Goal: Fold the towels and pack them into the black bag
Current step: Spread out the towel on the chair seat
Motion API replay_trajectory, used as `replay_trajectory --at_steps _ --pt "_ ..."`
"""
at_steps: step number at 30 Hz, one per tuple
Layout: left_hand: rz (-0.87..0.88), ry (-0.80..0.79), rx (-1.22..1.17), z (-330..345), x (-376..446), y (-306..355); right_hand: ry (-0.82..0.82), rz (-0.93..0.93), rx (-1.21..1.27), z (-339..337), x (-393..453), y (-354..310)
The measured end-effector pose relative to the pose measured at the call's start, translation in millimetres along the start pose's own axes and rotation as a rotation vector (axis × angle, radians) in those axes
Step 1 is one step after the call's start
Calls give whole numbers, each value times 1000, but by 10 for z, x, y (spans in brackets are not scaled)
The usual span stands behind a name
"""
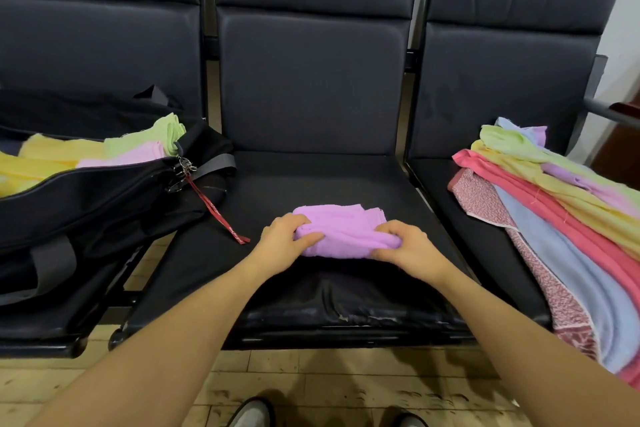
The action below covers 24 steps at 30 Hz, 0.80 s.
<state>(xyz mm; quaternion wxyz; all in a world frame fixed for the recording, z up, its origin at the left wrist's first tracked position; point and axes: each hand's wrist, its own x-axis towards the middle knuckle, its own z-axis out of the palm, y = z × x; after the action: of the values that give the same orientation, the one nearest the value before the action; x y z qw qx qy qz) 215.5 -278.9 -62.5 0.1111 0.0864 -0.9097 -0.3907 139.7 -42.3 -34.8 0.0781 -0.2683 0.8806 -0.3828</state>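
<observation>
Two shoes [252, 412] stand on the tiled floor [311, 378], closest of all, just in front of the middle seat [311, 177]. On that seat lies a folded purple towel [341, 230]. The left hand [284, 244] grips its left end, and the right hand [407, 248] grips its right end. Left of the seat sits the open black bag [104, 198], with yellow, pink and green folded towels [104, 152] inside. Right of the seat, a pile of loose towels [554, 204] lies spread out.
</observation>
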Motion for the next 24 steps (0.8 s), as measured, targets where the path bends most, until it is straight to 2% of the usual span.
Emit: replay_trajectory --at_steps 3,8,12,16,18,20,24 --pt "-40 -4 -77 3 48 51 134 22 231 -10 58 -40" --pt "-203 114 53 111 235 140 400 109 226 195 355 -81" --pt "-359 259 132 242 419 159 454 210 37 354 611 -103" --pt "-384 302 345 279 562 41 435 276 -445 514 759 9" --pt "-385 300 400 270 619 -26 431 319 -597 555 789 70" --pt "-392 295 437 260 651 -53 401 331 -663 561 807 114" --pt "-330 269 545 330 628 -16 377 355 -641 528 801 164"
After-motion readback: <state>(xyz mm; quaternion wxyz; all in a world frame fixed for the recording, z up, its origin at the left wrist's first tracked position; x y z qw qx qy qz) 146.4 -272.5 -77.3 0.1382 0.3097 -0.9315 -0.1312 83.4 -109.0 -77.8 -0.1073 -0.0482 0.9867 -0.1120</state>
